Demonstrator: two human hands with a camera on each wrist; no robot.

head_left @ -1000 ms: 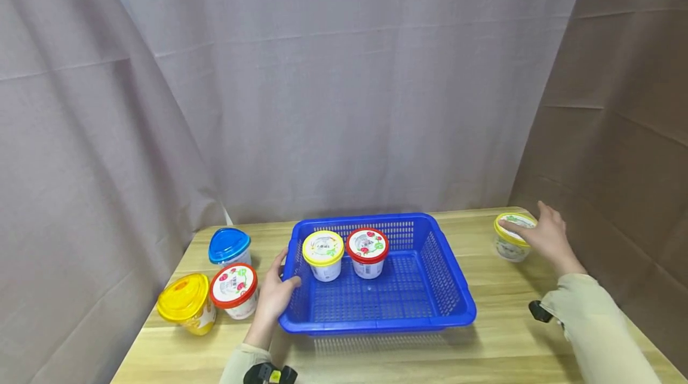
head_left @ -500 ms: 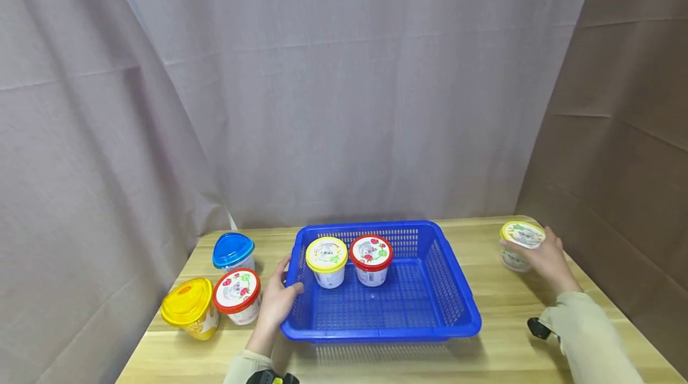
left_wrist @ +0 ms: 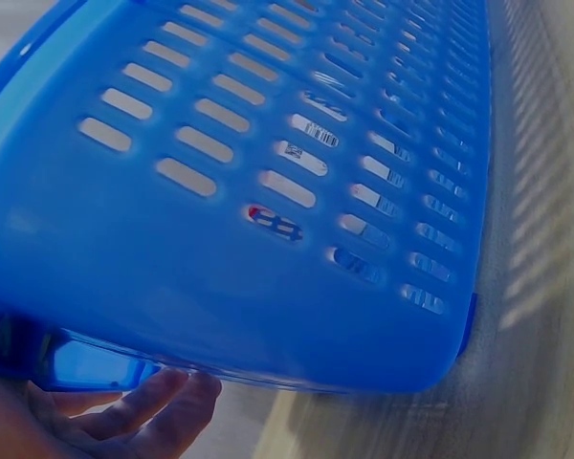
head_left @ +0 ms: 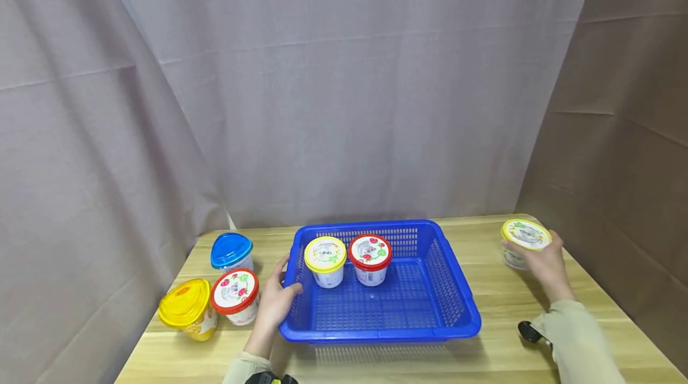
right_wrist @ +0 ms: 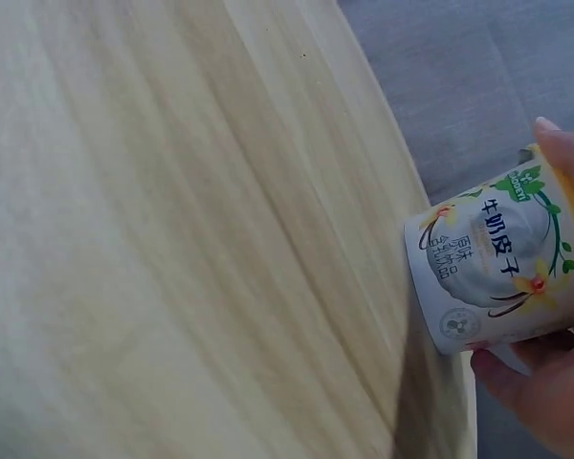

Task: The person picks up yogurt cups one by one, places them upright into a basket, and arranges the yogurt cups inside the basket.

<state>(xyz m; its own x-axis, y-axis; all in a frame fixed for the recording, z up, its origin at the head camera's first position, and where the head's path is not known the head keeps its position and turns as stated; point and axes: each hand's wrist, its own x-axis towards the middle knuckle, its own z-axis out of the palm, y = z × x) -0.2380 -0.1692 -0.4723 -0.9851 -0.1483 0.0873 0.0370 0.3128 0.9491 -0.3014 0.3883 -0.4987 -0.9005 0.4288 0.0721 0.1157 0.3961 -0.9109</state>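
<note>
At the table's right, my right hand [head_left: 547, 264] grips a white yogurt cup with a yellow lid [head_left: 525, 234]. The right wrist view has this yogurt cup [right_wrist: 502, 253] between thumb and fingers, its base at or very close to the table. My left hand [head_left: 276, 303] holds the left rim of a blue plastic basket [head_left: 376, 334], thumb over the rim and fingers outside. From below, the left wrist view shows those fingers [left_wrist: 177, 406] under the basket's rim. Inside the basket stand another yellow-lidded cup [head_left: 325, 255] and a red-lidded cup [head_left: 370, 255].
Left of the basket stand a blue-lidded cup [head_left: 232, 251], a red-lidded cup [head_left: 235, 295] and a yellow cup with a yellow lid [head_left: 188, 307]. The wooden table [head_left: 484, 252] ends at grey curtains [head_left: 365, 103] behind and a brown one [head_left: 629, 163] at right.
My right hand has come down from above the yellow-lidded yogurt cup and taken hold of its side. The left hand stays on the basket rim. The head view has shifted slightly.
</note>
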